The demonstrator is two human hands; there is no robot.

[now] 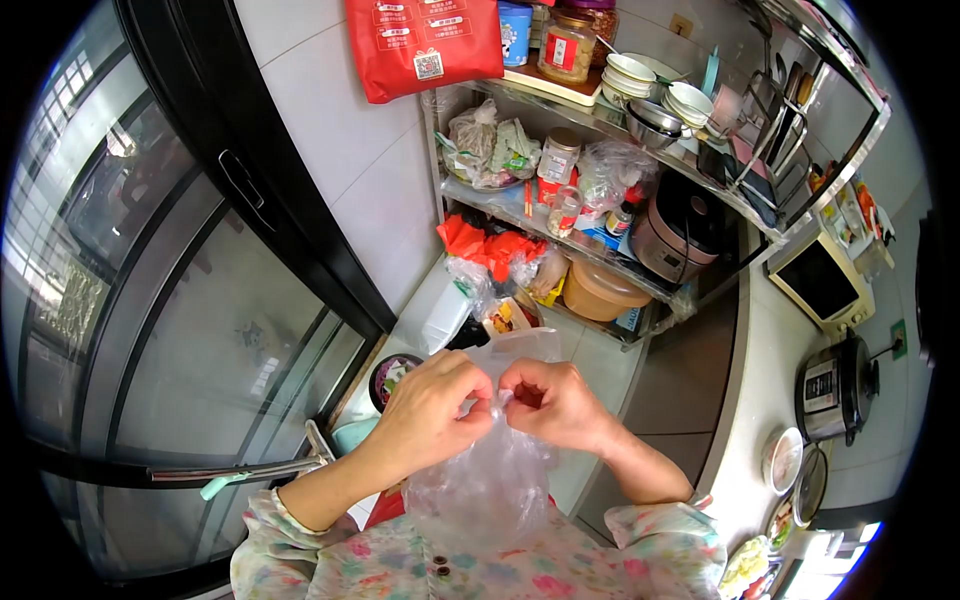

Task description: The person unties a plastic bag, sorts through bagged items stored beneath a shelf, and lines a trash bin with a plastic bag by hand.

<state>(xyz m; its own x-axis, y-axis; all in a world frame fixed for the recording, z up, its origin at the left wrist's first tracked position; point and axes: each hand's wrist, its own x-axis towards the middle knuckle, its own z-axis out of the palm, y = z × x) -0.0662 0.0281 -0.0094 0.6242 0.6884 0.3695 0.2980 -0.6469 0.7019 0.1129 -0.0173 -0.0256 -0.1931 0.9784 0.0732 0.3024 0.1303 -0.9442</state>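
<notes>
A clear, thin plastic bag (480, 490) hangs in front of my floral shirt, its upper part spreading above my hands. My left hand (432, 408) pinches the bag near its top, fingers curled in. Close beside it, my right hand (555, 400) grips the same bag with its fingers folded. Between the two hands the plastic is gathered into a narrow twist. Whether it is knotted I cannot tell. Nothing can be made out inside the bag.
A metal shelf rack (600, 255) ahead holds bowls, jars, bags and a rice cooker (680, 225). A black-framed glass door (220, 300) stands on the left. Along the right, a counter (740, 400) carries a microwave (825, 280) and an electric pressure cooker (838, 390). Bags and a bin crowd the floor ahead.
</notes>
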